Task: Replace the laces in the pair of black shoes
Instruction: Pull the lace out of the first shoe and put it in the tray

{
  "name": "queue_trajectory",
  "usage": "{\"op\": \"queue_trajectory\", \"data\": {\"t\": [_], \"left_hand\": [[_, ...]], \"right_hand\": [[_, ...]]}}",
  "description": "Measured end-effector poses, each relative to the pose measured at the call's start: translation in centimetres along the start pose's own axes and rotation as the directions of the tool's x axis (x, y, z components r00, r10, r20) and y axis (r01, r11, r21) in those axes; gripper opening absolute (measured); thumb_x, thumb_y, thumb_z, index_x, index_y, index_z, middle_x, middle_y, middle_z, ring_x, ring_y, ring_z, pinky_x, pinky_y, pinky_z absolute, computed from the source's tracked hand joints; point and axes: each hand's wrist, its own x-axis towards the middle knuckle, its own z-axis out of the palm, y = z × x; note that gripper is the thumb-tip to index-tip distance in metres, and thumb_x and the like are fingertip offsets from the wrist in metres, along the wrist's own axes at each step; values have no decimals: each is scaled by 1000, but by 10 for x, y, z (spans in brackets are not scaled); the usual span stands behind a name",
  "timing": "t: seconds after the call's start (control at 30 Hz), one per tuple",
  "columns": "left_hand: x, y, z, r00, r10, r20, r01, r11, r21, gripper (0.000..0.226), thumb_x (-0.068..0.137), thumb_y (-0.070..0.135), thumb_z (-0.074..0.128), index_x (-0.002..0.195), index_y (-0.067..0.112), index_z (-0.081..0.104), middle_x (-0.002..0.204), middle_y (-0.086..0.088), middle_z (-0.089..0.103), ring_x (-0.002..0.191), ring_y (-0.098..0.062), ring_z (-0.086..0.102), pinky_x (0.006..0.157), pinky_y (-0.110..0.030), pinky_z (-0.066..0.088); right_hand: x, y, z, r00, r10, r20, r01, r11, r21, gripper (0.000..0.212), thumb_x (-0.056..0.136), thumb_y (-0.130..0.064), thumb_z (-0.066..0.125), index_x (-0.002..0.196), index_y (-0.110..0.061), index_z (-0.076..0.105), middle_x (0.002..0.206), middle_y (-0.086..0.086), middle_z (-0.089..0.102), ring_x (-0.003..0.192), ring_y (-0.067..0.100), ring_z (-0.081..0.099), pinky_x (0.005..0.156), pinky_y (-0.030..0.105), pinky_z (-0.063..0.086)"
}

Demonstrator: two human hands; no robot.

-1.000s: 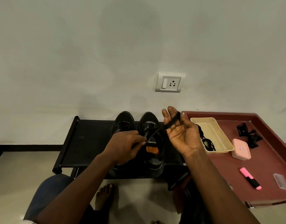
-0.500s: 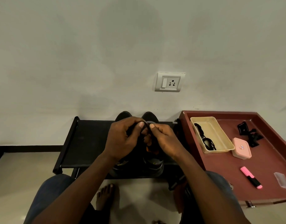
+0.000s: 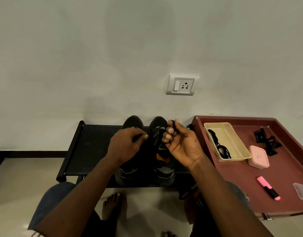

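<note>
Head view: two bare hands work over a pair of black shoes (image 3: 144, 147) standing side by side near the back edge of a low black fabric rack (image 3: 89, 151), toes toward the wall.
Change: half a second ago both hands were pinched together low over the shoes; now the right hand (image 3: 179, 147) has lifted and turned palm-up, drawing a thin black lace (image 3: 173, 127) up with it.
Meaning: probably lace being pulled through or out of an eyelet on the right-hand shoe; the job looks unfinished.
Left hand (image 3: 126, 146): palm down, fingers pinched close on something dark at the shoe's tongue, likely the lace; I cannot tell for sure.
Right hand: fingers curled, thumb and forefinger gripping the lace.
Spare laces: dark coils in the cream plastic tray (image 3: 233, 142) at the back left corner of the maroon counter (image 3: 284, 177).
</note>
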Motion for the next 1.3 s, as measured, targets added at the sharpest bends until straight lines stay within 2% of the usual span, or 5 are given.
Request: {"op": "queue_trajectory", "data": {"t": [0.3,0.5,0.67,0.9,1.3], "left_hand": [[-3,33,1,881,259,396,-264,964,-44,21,101,42,59,116,36,73,100,20,69,90,-1,63,88,-25,50],[-6,49,-10,931,329,159,-258,899,-354,15,100,21,66,110,24,77,90,26,71,86,-1,70,75,-10,47],[0,45,-17,970,176,-167,-233,866,-442,15,101,8,64,104,14,77,88,17,72,83,-13,72,75,-22,53],[6,15,-10,948,-67,-313,-58,926,-374,15,101,18,64,107,14,78,95,6,77,88,-13,73,80,-38,60],[4,5,11,978,151,145,-163,984,74,26,102,38,57,122,30,72,96,15,60,84,-4,54,77,-29,49]], "right_hand": [[13,-19,-31,940,-267,-212,283,958,52,37,98,-23,55,127,0,61,124,17,73,120,30,69,103,36,56],[15,-13,-35,881,-460,-109,205,580,-789,24,111,-21,47,118,-20,70,109,1,79,109,15,73,101,38,56],[5,3,-17,984,-177,20,106,489,-866,35,111,-24,45,100,-10,75,82,10,75,75,25,69,80,49,58],[1,8,2,994,96,55,-42,787,-615,35,98,-35,52,76,-12,65,56,1,43,47,15,38,56,34,25],[8,-3,-6,998,11,-57,-3,990,140,28,106,-21,44,91,-10,65,75,3,61,65,16,60,62,27,53]]}}
